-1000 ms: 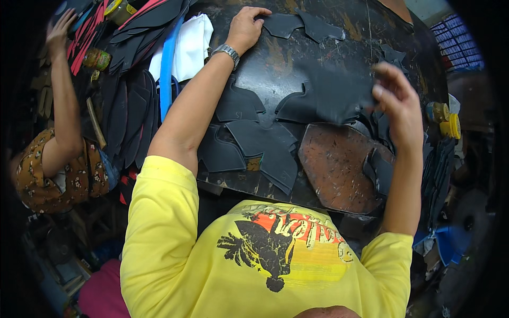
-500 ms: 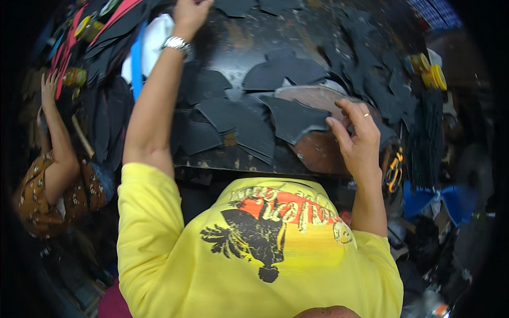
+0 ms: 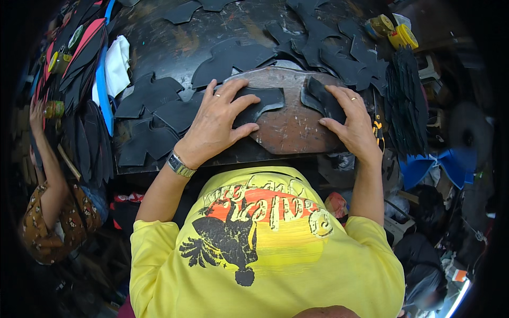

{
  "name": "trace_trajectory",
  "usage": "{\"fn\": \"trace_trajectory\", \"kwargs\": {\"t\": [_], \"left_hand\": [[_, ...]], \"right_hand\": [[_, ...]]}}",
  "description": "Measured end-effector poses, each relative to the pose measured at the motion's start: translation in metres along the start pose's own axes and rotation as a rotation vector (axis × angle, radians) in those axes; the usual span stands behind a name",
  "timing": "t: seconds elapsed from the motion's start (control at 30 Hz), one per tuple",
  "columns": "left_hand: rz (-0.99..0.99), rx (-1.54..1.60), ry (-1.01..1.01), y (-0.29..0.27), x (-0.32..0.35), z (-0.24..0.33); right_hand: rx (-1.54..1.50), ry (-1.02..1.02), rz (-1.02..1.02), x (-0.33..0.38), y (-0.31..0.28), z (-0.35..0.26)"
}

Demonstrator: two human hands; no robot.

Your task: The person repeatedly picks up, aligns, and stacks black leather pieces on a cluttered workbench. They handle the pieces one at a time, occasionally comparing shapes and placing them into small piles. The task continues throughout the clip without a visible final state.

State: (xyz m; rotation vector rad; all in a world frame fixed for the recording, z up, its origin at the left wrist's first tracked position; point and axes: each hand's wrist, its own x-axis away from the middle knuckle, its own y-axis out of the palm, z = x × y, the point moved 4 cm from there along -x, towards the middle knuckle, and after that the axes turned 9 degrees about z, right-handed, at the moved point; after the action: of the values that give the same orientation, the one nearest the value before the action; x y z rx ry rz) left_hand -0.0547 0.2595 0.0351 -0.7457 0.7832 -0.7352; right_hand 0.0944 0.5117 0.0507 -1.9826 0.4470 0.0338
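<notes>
A brown board (image 3: 286,132) with a rounded far edge lies at the table's near side. My left hand (image 3: 214,122) rests with spread fingers on a black cut-out piece (image 3: 270,97), shaped like part of a shoe upper, lying flat on the board. At the board's right, my right hand (image 3: 354,123) grips a second black cut-out piece (image 3: 318,100) between thumb and fingers. That piece is tilted up and curved, with its right end hidden by the hand. Several more black cut-out pieces (image 3: 151,98) lie to the left of the board.
Other black pieces (image 3: 313,42) spread across the dark table (image 3: 154,32). Yellow-lidded jars (image 3: 403,36) stand at the far right, near a stack of dark strips (image 3: 405,100). Orange-handled pliers (image 3: 377,129) hang by the right edge. Another person's arm (image 3: 50,153) reaches in at left.
My left hand has come back from the table's far side onto the board. My right hand now grips a piece it was beside before. The view has shifted.
</notes>
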Motion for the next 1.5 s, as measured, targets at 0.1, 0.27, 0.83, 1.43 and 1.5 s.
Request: {"fn": "trace_trajectory", "kwargs": {"t": [0.1, 0.27, 0.83, 1.43, 1.5], "left_hand": [[-0.003, -0.017, -0.016, 0.008, 0.0, -0.001], [-0.014, -0.015, -0.043, 0.008, 0.003, 0.003], [-0.05, -0.074, -0.112, 0.008, 0.0, 0.008], [0.001, -0.065, -0.076, 0.013, 0.008, 0.011], [0.066, -0.081, -0.049, 0.012, 0.009, 0.012]], "right_hand": [[-0.028, 0.014, 0.041, 0.001, 0.0, 0.003], [0.071, -0.032, 0.044, 0.001, 0.001, 0.002], [-0.01, -0.022, 0.113, 0.001, 0.006, 0.006], [0.05, -0.083, 0.103, -0.005, 0.001, 0.012], [0.059, -0.071, 0.12, -0.005, 0.001, 0.008]]}}
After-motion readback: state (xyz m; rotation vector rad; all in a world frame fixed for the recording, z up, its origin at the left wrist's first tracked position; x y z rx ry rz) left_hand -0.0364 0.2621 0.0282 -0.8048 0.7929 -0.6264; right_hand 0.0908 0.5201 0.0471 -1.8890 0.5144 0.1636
